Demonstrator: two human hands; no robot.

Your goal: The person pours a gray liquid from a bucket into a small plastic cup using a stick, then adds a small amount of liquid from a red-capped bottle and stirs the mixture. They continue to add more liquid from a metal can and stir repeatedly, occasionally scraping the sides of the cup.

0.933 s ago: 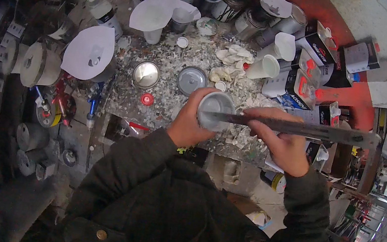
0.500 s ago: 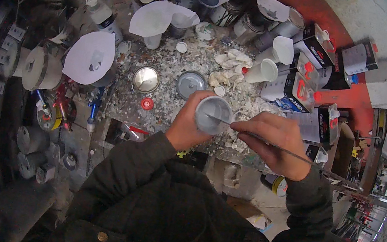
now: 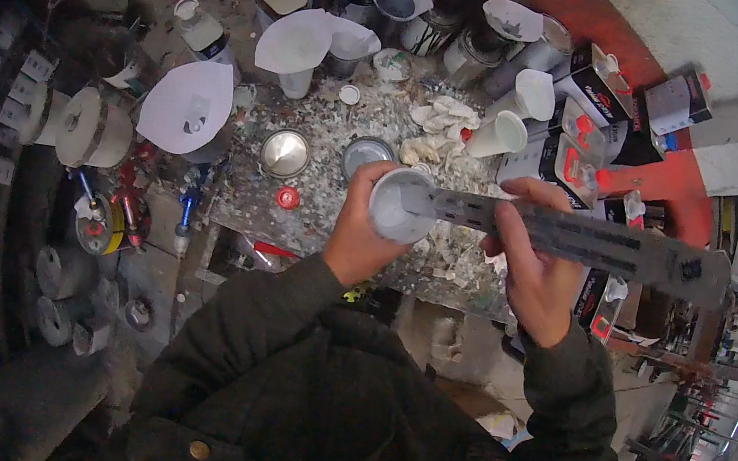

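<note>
My left hand (image 3: pixel 355 246) is wrapped around a clear plastic mixing cup (image 3: pixel 383 223) with pale grey liquid inside. Between the thumb and fingers of my right hand (image 3: pixel 535 292) is a long flat dark paint mixing stick (image 3: pixel 610 247). Its far end dips into the cup, while its broad, marked face shows along its length to the right. Just beyond the cup, on the bench, lies a round grey lid (image 3: pixel 365 156), partly hidden by my left hand. A silver-coloured lid (image 3: pixel 285 154) and a red cap (image 3: pixel 287 197) lie to the left.
The paint-spattered bench (image 3: pixel 242 183) holds paper strainers (image 3: pixel 294 40) set in cups at the back, and another cup (image 3: pixel 500 136). Crumpled rags (image 3: pixel 445 116) lie near the middle. Boxy cans (image 3: pixel 591 82) stand at the right, spray guns (image 3: pixel 187 208) hang at the left.
The mixing stick has turned from edge-on to showing its broad face. It now points more level to the right, and my right hand's fingers have shifted on it.
</note>
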